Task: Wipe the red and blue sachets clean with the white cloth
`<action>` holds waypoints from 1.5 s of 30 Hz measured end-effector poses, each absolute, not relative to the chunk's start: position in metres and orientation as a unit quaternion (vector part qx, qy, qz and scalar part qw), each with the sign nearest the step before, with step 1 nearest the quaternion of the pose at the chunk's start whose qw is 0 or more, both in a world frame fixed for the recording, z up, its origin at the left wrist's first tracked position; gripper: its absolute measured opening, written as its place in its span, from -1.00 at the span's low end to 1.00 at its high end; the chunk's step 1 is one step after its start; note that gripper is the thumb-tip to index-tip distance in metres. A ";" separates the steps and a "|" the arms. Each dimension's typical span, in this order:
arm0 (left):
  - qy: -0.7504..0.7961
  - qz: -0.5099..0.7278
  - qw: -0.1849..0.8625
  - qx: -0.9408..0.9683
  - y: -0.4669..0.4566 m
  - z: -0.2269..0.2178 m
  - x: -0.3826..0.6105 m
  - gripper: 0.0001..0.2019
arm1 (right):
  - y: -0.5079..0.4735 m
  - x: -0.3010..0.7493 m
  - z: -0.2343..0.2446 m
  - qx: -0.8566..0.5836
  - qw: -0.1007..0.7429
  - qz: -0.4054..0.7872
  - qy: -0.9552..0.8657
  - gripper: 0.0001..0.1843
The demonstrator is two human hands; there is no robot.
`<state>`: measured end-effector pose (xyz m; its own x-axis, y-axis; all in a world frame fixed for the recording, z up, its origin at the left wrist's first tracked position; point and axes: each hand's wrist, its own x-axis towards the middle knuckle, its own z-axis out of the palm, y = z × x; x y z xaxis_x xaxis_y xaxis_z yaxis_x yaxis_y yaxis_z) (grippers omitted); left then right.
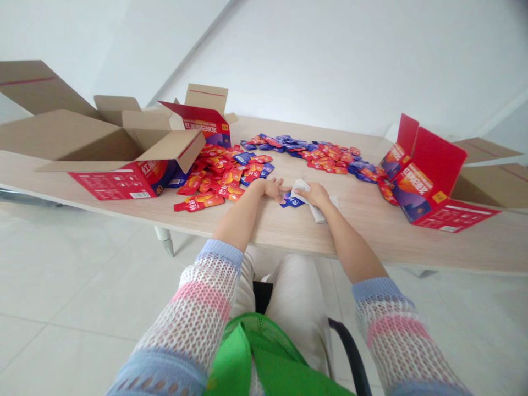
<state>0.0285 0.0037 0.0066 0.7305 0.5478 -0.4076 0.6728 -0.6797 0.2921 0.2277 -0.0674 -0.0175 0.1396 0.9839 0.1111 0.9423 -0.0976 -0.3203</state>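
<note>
From the head view, your left hand point(270, 188) lies palm down on the worktop point(289, 234), open, its fingers stretched toward your right hand point(317, 193). The two hands are just apart, with a blue sachet point(292, 200) lying right under the left fingertips. Your right hand rests on a folded white sheet point(314, 206), fingers bent over it, though you can't tell whether it is actually gripping. Both forearms angle in from knitted striped sleeves point(202, 308).

Beside your left hand lies a heap of red and orange sachets point(218, 179), and a looser band of blue and red sachets point(307, 151) curves across the worktop beyond your hands. Open red cartons stand at the left point(124, 180) and right point(429, 176), with a green bag point(256, 352) on your lap.
</note>
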 end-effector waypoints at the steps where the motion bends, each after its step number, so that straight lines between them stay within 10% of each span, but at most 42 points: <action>1: 0.336 -0.145 0.215 0.905 0.004 0.006 0.028 0.10 | -0.067 0.231 -0.018 -0.757 0.158 0.055 -0.632 -0.42; 9: 0.330 -0.142 0.220 0.907 0.001 0.008 0.026 0.03 | -0.068 0.277 -0.014 -0.858 0.144 0.006 -0.492 -0.42; 17: 0.350 -0.119 0.229 0.901 0.005 0.004 0.030 -0.06 | -0.071 0.259 -0.003 -0.668 0.313 0.011 -0.675 -0.48; 24: 0.358 -0.092 0.241 0.898 0.007 0.000 0.032 -0.03 | -0.081 0.213 -0.013 -0.546 0.150 0.073 -0.821 -0.56; 37: 0.345 -0.123 0.221 0.904 0.005 0.003 0.029 0.05 | -0.069 0.270 -0.016 -0.848 0.121 -0.016 -0.515 -0.43; 45: 0.344 -0.132 0.214 0.905 0.004 0.004 0.028 0.02 | -0.065 0.276 -0.010 -0.766 0.310 -0.012 -0.564 -0.43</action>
<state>0.0283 0.0042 0.0045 0.7288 0.5658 -0.3857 0.6786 -0.6718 0.2969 0.2764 -0.0655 -0.0102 0.3646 0.8559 0.3667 0.8702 -0.1730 -0.4614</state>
